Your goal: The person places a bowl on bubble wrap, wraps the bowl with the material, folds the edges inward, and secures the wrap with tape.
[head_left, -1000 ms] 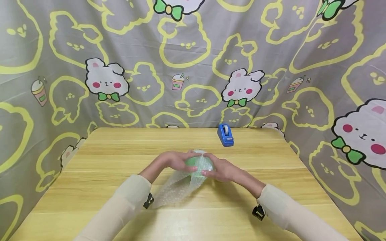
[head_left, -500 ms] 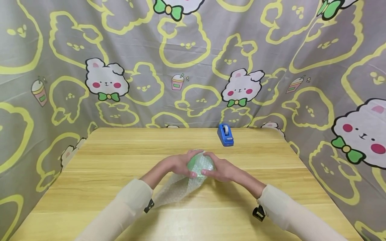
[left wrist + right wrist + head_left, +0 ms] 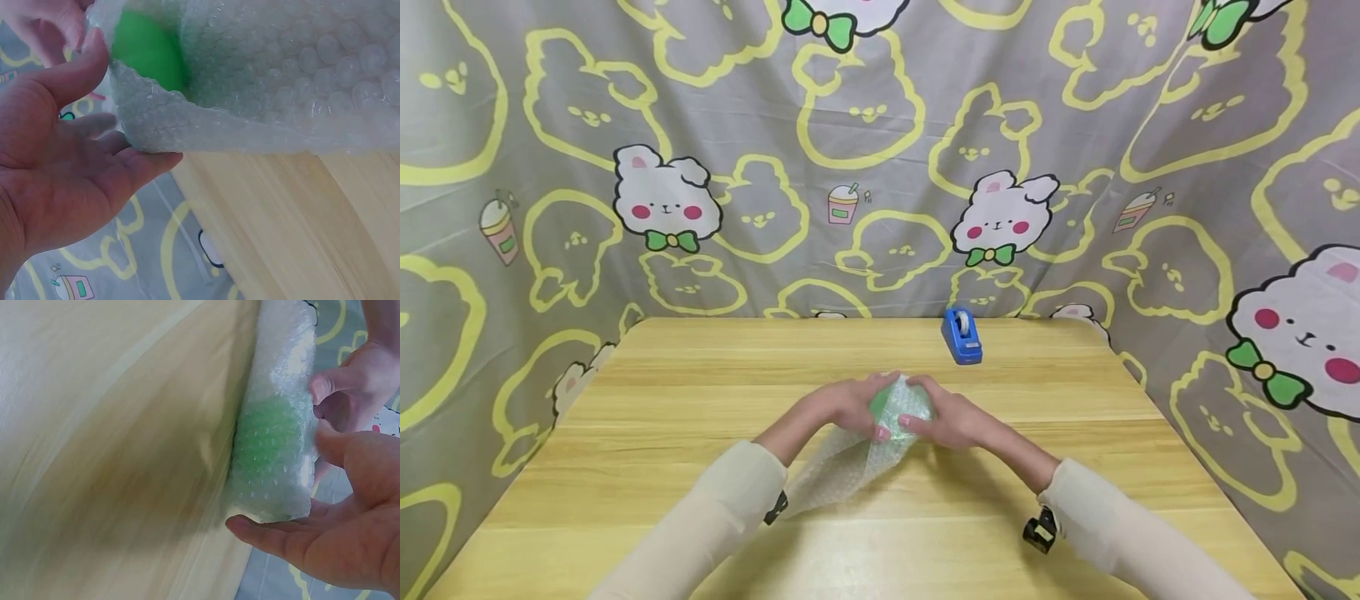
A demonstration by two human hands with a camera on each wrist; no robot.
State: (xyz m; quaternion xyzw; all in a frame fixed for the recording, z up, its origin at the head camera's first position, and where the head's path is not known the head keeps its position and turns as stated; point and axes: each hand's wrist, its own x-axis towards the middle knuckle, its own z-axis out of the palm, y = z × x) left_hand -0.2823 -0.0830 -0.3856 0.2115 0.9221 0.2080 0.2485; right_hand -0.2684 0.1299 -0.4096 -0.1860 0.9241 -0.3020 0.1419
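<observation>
Clear bubble wrap [image 3: 842, 475] surrounds a green object [image 3: 147, 50], with one loose flap trailing toward the lower left in the head view. The left hand [image 3: 852, 407] grips the bundle from its left side, thumb in front. From the right, the right hand [image 3: 953, 418] grips it with thumb in front and fingers over the far side. Through an opening in the wrap, the left wrist view shows a smooth green surface. In the right wrist view the green shows only through bubble wrap [image 3: 272, 440]. The object's full shape is hidden.
A blue tape dispenser [image 3: 962, 337] stands near the back edge of the wooden table [image 3: 715, 350], right of centre. A patterned grey curtain [image 3: 760, 100] hangs behind and along both sides. Dark devices are strapped near both wrists.
The left hand has shifted slightly right, and its fingers lie farther back over the bundle than a second ago. The right hand has barely moved. The loose flap has shifted slightly.
</observation>
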